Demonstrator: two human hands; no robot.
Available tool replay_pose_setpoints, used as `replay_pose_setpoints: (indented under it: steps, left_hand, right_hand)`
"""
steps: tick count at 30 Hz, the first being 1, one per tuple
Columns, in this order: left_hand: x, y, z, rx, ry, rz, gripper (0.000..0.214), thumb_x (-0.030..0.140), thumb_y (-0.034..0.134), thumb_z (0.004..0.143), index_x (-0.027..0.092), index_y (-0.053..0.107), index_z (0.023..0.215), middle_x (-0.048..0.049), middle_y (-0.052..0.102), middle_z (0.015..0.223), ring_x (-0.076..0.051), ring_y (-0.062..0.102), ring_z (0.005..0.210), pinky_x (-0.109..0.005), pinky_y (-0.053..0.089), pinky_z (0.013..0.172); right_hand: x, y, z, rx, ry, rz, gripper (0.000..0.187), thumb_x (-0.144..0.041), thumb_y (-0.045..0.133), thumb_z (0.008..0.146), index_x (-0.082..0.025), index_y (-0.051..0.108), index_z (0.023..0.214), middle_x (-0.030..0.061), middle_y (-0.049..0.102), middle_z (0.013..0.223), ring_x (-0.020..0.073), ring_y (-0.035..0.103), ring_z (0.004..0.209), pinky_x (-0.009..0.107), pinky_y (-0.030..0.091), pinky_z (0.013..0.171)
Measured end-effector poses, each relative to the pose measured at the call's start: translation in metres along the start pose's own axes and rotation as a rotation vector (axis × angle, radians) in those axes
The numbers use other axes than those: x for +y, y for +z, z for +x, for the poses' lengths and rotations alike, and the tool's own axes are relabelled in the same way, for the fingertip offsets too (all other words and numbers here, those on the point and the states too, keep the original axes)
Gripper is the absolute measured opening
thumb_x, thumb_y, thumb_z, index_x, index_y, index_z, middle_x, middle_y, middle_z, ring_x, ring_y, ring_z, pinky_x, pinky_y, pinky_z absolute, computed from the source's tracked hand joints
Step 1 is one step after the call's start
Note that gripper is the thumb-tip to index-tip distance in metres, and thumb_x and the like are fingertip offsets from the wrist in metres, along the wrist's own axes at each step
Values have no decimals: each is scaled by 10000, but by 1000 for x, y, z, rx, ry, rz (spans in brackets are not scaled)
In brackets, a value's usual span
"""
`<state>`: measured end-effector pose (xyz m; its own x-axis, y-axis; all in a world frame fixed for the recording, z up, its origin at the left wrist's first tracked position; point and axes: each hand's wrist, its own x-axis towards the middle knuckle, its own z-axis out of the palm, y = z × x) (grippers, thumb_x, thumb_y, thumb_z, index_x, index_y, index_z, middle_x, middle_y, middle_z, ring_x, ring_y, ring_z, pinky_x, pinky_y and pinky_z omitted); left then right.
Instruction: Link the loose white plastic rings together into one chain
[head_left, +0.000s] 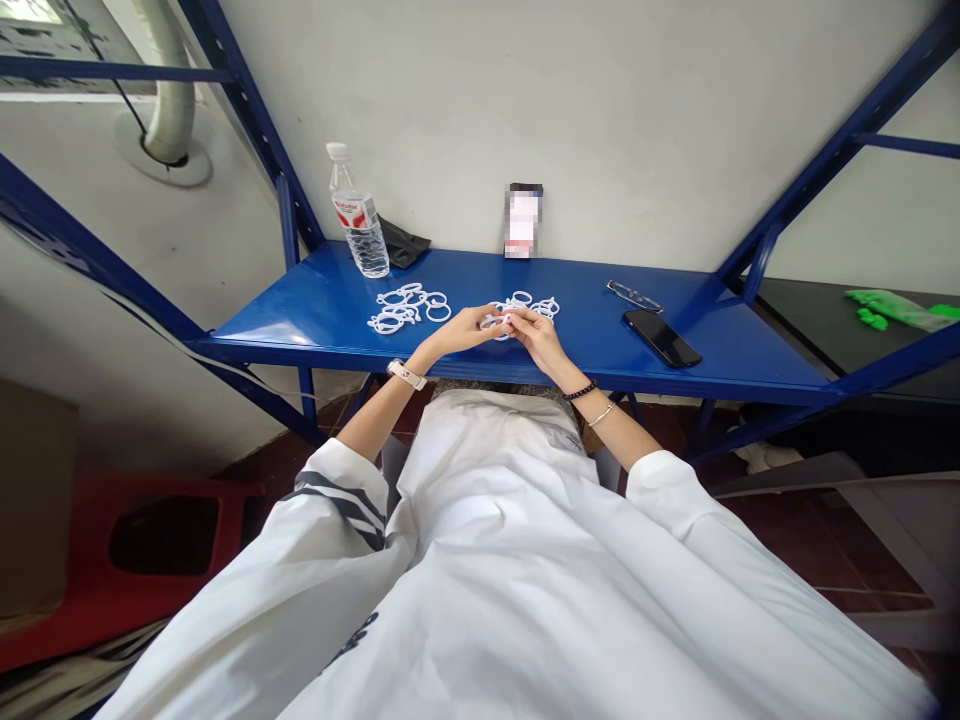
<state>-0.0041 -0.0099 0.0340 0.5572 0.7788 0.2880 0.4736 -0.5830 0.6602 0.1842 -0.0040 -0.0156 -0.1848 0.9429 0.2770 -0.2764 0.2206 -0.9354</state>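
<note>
My left hand (466, 332) and my right hand (535, 332) meet above the front part of a blue tabletop (480, 282). Between their fingertips they pinch a white plastic ring (487, 322), partly covered by the fingers. Both hands are closed on it. Just behind them lies a cluster of white rings (546, 307), some with small knobs. To the left of my left hand rests another loose pile of white rings (397, 318), several of them overlapping.
A water bottle (360, 225) stands at the back left beside a black pouch (403, 245). One phone (523, 222) leans on the wall. To the right lie glasses (634, 297) and a black phone (661, 338). Blue metal posts (817, 160) frame the table's sides.
</note>
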Motion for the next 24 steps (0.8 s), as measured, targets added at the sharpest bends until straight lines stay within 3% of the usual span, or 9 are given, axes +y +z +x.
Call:
replay_pose_setpoints:
  steps: [13,19,24]
  left_hand:
    - [1,2,1,-3,8,-14,490,592,581,845,125,692,945,0,578,712,-108,404,616,-245,303,584]
    - [2,2,1,3,27,-6,481,596,557,855,135,686,902,14,522,661,-104,375,598,-250,275,576]
    - [-6,3,1,-16,-43,8,544,650,520,876,136,681,955,60,356,555,-97,280,524,-258,214,528]
  right_hand:
    - [-2,-1,-2,-27,-10,-5,379,-511,904,610,-225,738,794,-3,699,751,128,603,691,285,539,688]
    - [-3,0,-2,-2,12,-17,380,-502,905,596,-217,727,773,-11,686,716,119,586,652,281,531,666]
    - [-4,2,-1,-12,43,3,378,-498,894,609,-220,750,822,-10,690,732,121,608,663,274,551,674]
